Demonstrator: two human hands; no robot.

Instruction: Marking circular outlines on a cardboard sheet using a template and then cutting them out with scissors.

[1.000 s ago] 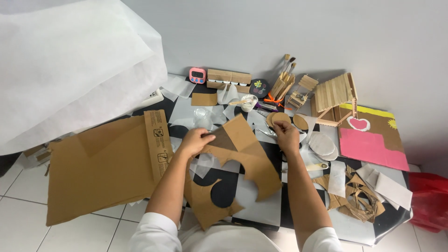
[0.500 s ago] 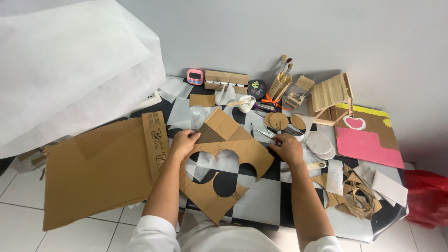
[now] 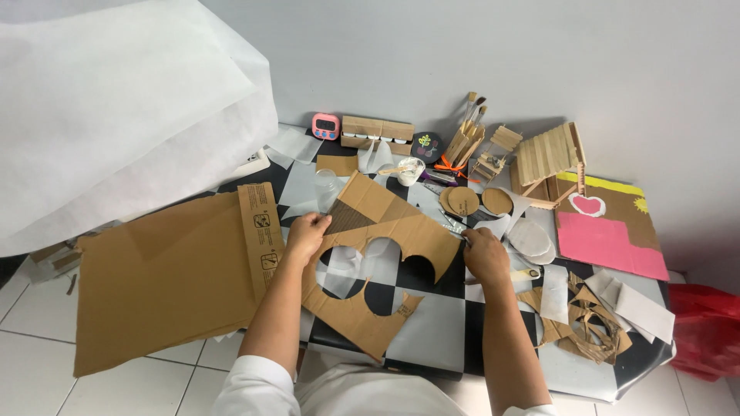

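Note:
A brown cardboard piece [image 3: 405,231] with round holes cut out of it lies on the black-and-white checkered table [image 3: 432,327]. My left hand [image 3: 307,235] grips its left edge, thumb on top. My right hand [image 3: 486,254] rests at the piece's right corner. Its fingers are closed around a thin silvery cutter [image 3: 455,226] that points up and left along the cardboard's edge. Both forearms reach in from the bottom of the view.
A large flat cardboard sheet [image 3: 162,285] lies left on the tiled floor, under big white paper [image 3: 116,100]. At the back stand a pink timer [image 3: 325,125], brushes [image 3: 470,115], and a stick house [image 3: 547,158]. Cardboard discs [image 3: 462,202], pink painted board [image 3: 609,240], scraps [image 3: 578,327], red bag [image 3: 709,331] lie right.
The holed cardboard piece has been turned and laid flatter, so its holes show. My hands have spread apart; the right one moved right and toward me.

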